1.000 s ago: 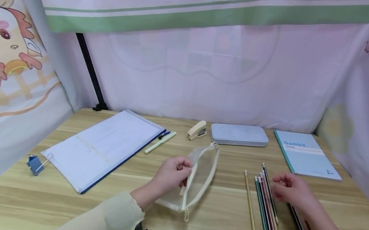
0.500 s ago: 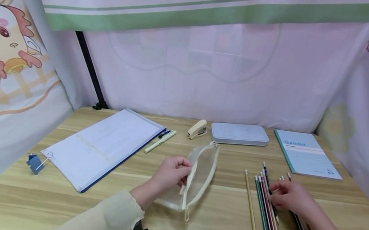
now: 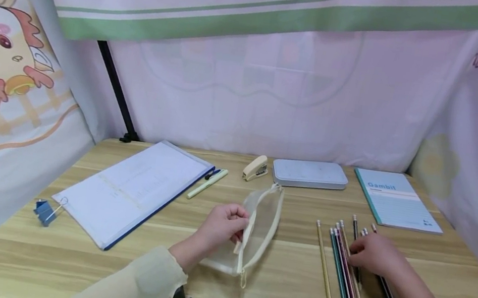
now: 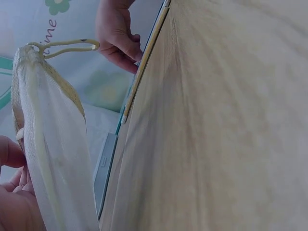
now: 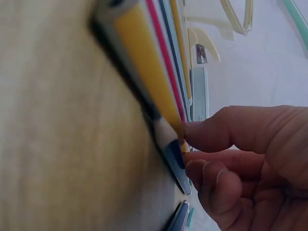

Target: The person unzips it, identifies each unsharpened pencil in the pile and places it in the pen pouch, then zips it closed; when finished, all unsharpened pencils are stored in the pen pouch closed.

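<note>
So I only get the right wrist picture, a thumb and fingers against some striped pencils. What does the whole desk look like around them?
Observer: In the head view the right hand curls onto a row of pencils lying side by side on the wooden desk. One gold pencil lies slightly apart, to their left.
Visitor: And the other hand?
Observer: The left hand pinches the zip edge of a see-through mesh pouch at the middle of the desk.
Visitor: Anything further back?
Observer: A stapler, a grey case and a teal notebook sit along the far edge.
</note>
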Action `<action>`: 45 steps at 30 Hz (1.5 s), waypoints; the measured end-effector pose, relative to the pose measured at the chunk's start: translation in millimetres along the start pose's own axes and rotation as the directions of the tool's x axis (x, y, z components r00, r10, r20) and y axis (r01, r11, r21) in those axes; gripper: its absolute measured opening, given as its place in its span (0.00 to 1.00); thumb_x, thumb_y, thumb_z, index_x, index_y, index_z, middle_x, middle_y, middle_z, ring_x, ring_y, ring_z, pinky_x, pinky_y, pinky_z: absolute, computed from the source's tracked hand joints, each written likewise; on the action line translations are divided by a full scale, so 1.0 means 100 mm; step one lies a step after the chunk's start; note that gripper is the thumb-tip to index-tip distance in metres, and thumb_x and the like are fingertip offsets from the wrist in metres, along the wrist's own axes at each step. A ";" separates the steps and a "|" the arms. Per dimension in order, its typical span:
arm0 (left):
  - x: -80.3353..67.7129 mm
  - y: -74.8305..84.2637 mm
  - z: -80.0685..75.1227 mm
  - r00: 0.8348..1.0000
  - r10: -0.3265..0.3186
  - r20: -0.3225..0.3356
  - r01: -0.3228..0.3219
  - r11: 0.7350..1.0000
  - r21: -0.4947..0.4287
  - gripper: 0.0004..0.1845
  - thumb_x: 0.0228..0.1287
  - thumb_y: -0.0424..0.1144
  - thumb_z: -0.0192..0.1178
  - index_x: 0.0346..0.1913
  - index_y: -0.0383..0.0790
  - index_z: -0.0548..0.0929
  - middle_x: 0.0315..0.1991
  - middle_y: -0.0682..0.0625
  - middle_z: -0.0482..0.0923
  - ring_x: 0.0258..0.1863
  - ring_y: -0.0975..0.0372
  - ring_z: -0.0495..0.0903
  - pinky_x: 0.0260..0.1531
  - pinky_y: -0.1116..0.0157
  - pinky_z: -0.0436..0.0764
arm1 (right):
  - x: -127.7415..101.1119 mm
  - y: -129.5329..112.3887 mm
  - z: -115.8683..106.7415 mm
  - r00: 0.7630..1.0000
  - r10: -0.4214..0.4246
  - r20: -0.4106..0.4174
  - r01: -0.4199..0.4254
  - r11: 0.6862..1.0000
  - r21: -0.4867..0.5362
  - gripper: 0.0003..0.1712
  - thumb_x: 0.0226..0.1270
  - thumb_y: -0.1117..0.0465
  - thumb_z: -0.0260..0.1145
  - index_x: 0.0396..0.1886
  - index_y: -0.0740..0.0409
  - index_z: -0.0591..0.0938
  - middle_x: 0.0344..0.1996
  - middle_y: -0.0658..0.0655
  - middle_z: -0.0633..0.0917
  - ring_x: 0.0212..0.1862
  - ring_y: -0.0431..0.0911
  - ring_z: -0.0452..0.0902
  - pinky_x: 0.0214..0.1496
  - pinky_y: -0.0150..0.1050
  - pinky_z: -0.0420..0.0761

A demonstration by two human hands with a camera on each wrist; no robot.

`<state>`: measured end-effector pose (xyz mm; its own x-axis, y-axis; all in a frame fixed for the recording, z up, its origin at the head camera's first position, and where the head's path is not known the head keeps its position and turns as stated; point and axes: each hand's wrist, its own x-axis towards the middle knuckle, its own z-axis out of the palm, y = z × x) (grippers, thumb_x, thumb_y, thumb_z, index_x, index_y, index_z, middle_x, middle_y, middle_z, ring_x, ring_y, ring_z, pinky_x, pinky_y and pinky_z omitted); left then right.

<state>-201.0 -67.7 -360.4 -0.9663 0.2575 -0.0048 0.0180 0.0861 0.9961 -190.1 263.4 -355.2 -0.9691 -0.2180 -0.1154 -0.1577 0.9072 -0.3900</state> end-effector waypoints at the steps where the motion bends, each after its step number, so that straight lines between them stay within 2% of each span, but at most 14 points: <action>1: 0.00 0.00 0.00 1.000 0.001 0.000 -0.001 1.000 0.000 0.06 0.57 0.26 0.54 0.36 0.24 0.76 0.16 0.53 0.74 0.15 0.66 0.73 0.17 0.73 0.74 | 0.01 -0.01 0.00 1.000 0.009 0.007 -0.010 1.000 0.009 0.09 0.49 0.61 0.68 0.16 0.55 0.76 0.15 0.48 0.71 0.21 0.43 0.64 0.22 0.35 0.64; 4: 0.00 -0.01 0.00 1.000 -0.004 -0.004 0.004 1.000 -0.001 0.06 0.57 0.26 0.54 0.36 0.24 0.76 0.16 0.53 0.74 0.15 0.66 0.73 0.17 0.73 0.74 | 0.02 -0.02 -0.01 0.998 0.045 0.032 -0.047 0.998 0.047 0.10 0.47 0.64 0.67 0.14 0.57 0.74 0.13 0.49 0.72 0.19 0.42 0.67 0.21 0.35 0.67; 8: 0.01 -0.01 0.00 1.000 0.004 -0.004 -0.004 1.000 -0.004 0.07 0.57 0.26 0.54 0.36 0.23 0.76 0.16 0.53 0.74 0.15 0.66 0.73 0.17 0.73 0.74 | 0.04 -0.03 -0.04 0.996 0.072 0.055 -0.076 0.995 0.065 0.06 0.46 0.65 0.67 0.23 0.63 0.79 0.15 0.52 0.75 0.18 0.42 0.72 0.23 0.36 0.72; 13: 0.01 0.00 -0.01 1.000 0.007 -0.005 -0.007 1.000 -0.012 0.07 0.57 0.25 0.54 0.36 0.23 0.76 0.16 0.53 0.74 0.15 0.66 0.73 0.17 0.73 0.74 | 0.05 -0.03 -0.06 0.987 0.122 0.104 -0.131 0.988 0.080 0.26 0.49 0.65 0.66 0.48 0.74 0.75 0.14 0.54 0.76 0.17 0.43 0.72 0.21 0.36 0.74; 18: 0.01 0.01 -0.01 1.000 0.003 -0.008 -0.003 1.000 -0.019 0.06 0.56 0.25 0.54 0.36 0.23 0.75 0.17 0.53 0.74 0.15 0.66 0.73 0.17 0.72 0.74 | 0.04 -0.04 -0.04 0.980 0.143 0.139 -0.160 0.979 0.123 0.32 0.51 0.65 0.65 0.55 0.74 0.68 0.15 0.55 0.76 0.16 0.44 0.72 0.18 0.36 0.75; 21: 0.01 0.01 -0.01 1.000 0.000 0.010 0.001 1.000 -0.027 0.06 0.56 0.25 0.54 0.36 0.23 0.75 0.16 0.53 0.75 0.15 0.66 0.73 0.17 0.72 0.74 | 0.04 0.02 -0.03 0.982 0.128 0.137 -0.155 0.965 0.211 0.35 0.50 0.65 0.66 0.57 0.74 0.65 0.14 0.54 0.74 0.16 0.44 0.70 0.18 0.37 0.74; 27: -0.01 -0.02 0.01 0.996 -0.037 0.085 0.042 0.998 -0.052 0.05 0.56 0.23 0.55 0.36 0.23 0.74 0.16 0.52 0.74 0.14 0.66 0.74 0.15 0.72 0.75 | -0.04 0.12 -0.01 0.994 0.049 0.099 -0.088 0.893 0.442 0.34 0.52 0.68 0.59 0.60 0.73 0.59 0.15 0.53 0.73 0.17 0.44 0.69 0.18 0.37 0.73; 30: -0.02 -0.02 0.02 0.991 -0.051 0.121 0.059 0.996 -0.062 0.03 0.56 0.22 0.55 0.34 0.25 0.74 0.16 0.51 0.74 0.14 0.66 0.74 0.14 0.73 0.75 | -0.04 0.11 -0.04 0.997 0.029 0.068 -0.061 0.844 0.533 0.33 0.53 0.69 0.56 0.59 0.70 0.56 0.17 0.53 0.73 0.18 0.43 0.69 0.19 0.36 0.72; 32: -0.02 -0.01 0.03 0.988 -0.057 0.142 0.066 0.996 -0.058 0.03 0.56 0.22 0.55 0.33 0.27 0.74 0.16 0.51 0.74 0.14 0.65 0.74 0.14 0.72 0.76 | -0.03 0.06 -0.06 0.999 0.028 0.036 -0.044 0.795 0.605 0.33 0.55 0.69 0.55 0.59 0.69 0.53 0.17 0.52 0.74 0.18 0.41 0.68 0.18 0.34 0.72; 35: -0.02 0.01 0.03 0.984 -0.058 0.167 0.067 0.996 -0.052 0.04 0.57 0.23 0.55 0.35 0.25 0.73 0.16 0.51 0.74 0.14 0.65 0.75 0.15 0.72 0.76 | -0.01 -0.06 -0.08 0.999 0.033 -0.027 -0.004 0.700 0.714 0.29 0.59 0.69 0.53 0.57 0.67 0.52 0.17 0.49 0.77 0.17 0.38 0.68 0.17 0.32 0.70; 39: -0.02 0.01 0.05 0.980 -0.054 0.192 0.062 0.997 -0.035 0.08 0.58 0.23 0.54 0.38 0.20 0.72 0.17 0.50 0.74 0.14 0.65 0.75 0.15 0.72 0.77 | 0.04 -0.30 -0.04 0.994 0.059 -0.091 0.043 0.549 0.835 0.20 0.62 0.70 0.51 0.50 0.64 0.55 0.17 0.47 0.78 0.16 0.35 0.68 0.16 0.27 0.70; 42: -0.02 0.02 0.06 0.980 -0.053 0.192 0.059 0.998 -0.024 0.07 0.58 0.23 0.54 0.38 0.21 0.72 0.17 0.50 0.74 0.14 0.66 0.75 0.16 0.72 0.77 | 0.10 -0.50 0.03 0.989 0.094 -0.113 0.059 0.449 0.892 0.16 0.62 0.72 0.50 0.46 0.62 0.56 0.16 0.47 0.78 0.15 0.34 0.68 0.15 0.25 0.70; 44: -0.02 0.01 0.07 0.981 -0.052 0.186 0.058 0.998 -0.025 0.06 0.57 0.23 0.54 0.37 0.23 0.73 0.17 0.50 0.74 0.14 0.65 0.75 0.16 0.72 0.78 | 0.14 -0.63 0.09 0.986 0.119 -0.120 0.064 0.398 0.915 0.15 0.61 0.73 0.50 0.44 0.61 0.57 0.16 0.47 0.78 0.15 0.33 0.68 0.14 0.23 0.69; 45: -0.02 0.01 0.08 0.981 -0.051 0.185 0.057 0.998 -0.026 0.05 0.57 0.23 0.54 0.37 0.23 0.73 0.17 0.50 0.74 0.14 0.65 0.75 0.16 0.72 0.78 | 0.17 -0.69 0.13 0.984 0.131 -0.120 0.061 0.389 0.919 0.15 0.60 0.73 0.50 0.44 0.61 0.57 0.15 0.46 0.78 0.14 0.33 0.68 0.14 0.23 0.69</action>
<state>-196.8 -60.2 -359.8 -0.9016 0.4266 -0.0714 -0.0433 0.0752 0.9962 -193.2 192.8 -341.8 -0.9971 -0.0519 -0.0548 0.0544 0.0088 -0.9985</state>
